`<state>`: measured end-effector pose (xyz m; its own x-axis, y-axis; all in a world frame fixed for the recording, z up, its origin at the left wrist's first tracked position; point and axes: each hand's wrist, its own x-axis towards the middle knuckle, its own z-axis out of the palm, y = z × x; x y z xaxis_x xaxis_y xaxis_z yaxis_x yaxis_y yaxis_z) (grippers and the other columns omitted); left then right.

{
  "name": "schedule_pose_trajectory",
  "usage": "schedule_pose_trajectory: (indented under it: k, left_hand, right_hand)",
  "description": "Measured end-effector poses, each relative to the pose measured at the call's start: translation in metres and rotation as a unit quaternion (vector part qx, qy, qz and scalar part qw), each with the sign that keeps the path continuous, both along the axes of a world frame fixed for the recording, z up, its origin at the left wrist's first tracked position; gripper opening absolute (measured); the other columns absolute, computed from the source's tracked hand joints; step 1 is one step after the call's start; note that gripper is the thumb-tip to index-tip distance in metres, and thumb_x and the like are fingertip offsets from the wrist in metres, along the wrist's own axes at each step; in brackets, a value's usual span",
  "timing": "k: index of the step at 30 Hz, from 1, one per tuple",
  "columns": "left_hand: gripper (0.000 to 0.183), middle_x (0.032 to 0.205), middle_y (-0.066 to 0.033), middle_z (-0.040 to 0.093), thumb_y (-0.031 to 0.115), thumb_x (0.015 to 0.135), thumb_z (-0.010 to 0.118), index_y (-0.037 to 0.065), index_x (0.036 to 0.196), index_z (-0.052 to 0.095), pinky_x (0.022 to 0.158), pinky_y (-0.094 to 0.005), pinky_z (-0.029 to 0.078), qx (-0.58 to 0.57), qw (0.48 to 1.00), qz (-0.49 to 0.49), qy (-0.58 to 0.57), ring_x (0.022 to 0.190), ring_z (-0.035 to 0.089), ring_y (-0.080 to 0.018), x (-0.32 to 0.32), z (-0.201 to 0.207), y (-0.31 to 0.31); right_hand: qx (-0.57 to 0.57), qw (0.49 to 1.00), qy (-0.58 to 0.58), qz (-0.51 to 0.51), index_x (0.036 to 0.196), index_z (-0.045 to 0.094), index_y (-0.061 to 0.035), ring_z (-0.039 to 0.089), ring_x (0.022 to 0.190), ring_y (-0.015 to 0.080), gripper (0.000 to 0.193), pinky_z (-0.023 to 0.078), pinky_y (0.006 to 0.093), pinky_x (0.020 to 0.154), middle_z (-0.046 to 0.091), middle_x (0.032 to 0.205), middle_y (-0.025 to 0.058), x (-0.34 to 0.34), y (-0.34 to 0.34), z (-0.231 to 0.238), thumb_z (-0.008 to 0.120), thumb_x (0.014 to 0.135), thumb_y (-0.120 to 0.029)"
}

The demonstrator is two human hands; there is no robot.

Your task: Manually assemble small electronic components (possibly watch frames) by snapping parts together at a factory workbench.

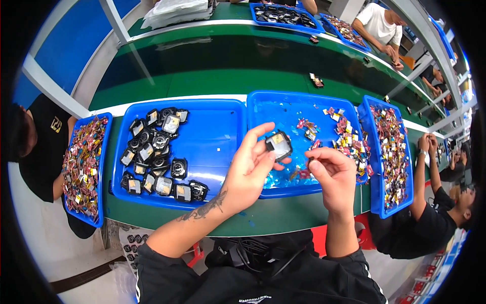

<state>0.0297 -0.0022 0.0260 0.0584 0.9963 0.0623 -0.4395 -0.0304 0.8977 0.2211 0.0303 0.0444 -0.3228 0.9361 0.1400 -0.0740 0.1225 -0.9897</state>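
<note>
My left hand (253,167), with a tattooed forearm behind it, grips a black smartwatch case (280,146) with its silvery inner side facing up. Just right of it, my right hand (331,175) is closed in a pinch on something small and dark that I cannot make out. Both hands are over the near part of a blue tray (258,109) with small reddish and gold circuit pieces (344,129) along its right side. To the left, another blue tray (212,106) holds a heap of similar black watch cases (157,142).
Blue bins full of small circuit pieces stand at the far left (87,172) and right (390,157). Behind the trays runs a green conveyor belt (202,76) carrying a few loose parts (316,80). Co-workers sit on both sides and across. Metal posts (53,86) frame the bench.
</note>
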Motion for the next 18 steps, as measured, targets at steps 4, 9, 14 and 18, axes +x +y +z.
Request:
schedule_pose_trajectory:
  k: [4, 9, 14, 18]
  left_hand:
    - [0.045, 0.131, -0.0161, 0.054, 0.001, 0.097, 0.047, -0.001, 0.140, 0.035, 0.099, -0.0359, 0.048, 0.015, 0.999, 0.000, -0.037, 0.114, 0.059, -0.0222, 0.002, -0.004, -0.001]
    - [0.038, 0.125, -0.0139, 0.059, 0.000, 0.096, 0.051, -0.005, 0.134, 0.048, 0.097, -0.0278, 0.047, -0.002, 0.999, -0.039, -0.028, 0.114, 0.058, -0.0170, 0.002, -0.002, -0.001]
    - [0.043, 0.128, -0.0159, 0.057, 0.000, 0.096, 0.051, -0.007, 0.138, 0.042, 0.099, -0.0313, 0.047, 0.016, 0.998, -0.052, -0.019, 0.116, 0.057, -0.0193, 0.004, -0.005, -0.001]
    - [0.044, 0.130, -0.0170, 0.056, 0.000, 0.096, 0.051, -0.007, 0.139, 0.041, 0.100, -0.0344, 0.048, 0.022, 0.998, -0.052, -0.038, 0.117, 0.057, -0.0214, 0.005, -0.006, -0.002]
  right_hand:
    - [0.044, 0.997, -0.043, 0.039, 0.103, 0.068, 0.0044, 0.064, 0.082, 0.0136, 0.018, 0.050, 0.0233, 0.071, 0.068, 0.094, 0.0096, -0.013, -0.004, 0.011, 0.065, 0.085, 0.006]
    - [0.148, 0.973, -0.168, -0.052, 0.097, 0.069, -0.0007, 0.065, 0.072, 0.0140, 0.018, 0.052, 0.0266, 0.067, 0.070, 0.085, 0.0086, -0.028, -0.003, 0.020, 0.071, 0.079, 0.004]
    - [0.221, 0.948, -0.220, -0.070, 0.084, 0.069, -0.0013, 0.064, 0.064, 0.0178, 0.009, 0.050, 0.0279, 0.059, 0.069, 0.076, 0.0086, -0.032, 0.000, 0.021, 0.072, 0.076, 0.002]
    - [0.221, 0.945, -0.235, -0.060, 0.084, 0.069, -0.0017, 0.063, 0.064, 0.0169, 0.009, 0.049, 0.0281, 0.060, 0.069, 0.076, 0.0084, -0.033, 0.001, 0.022, 0.073, 0.076, 0.001]
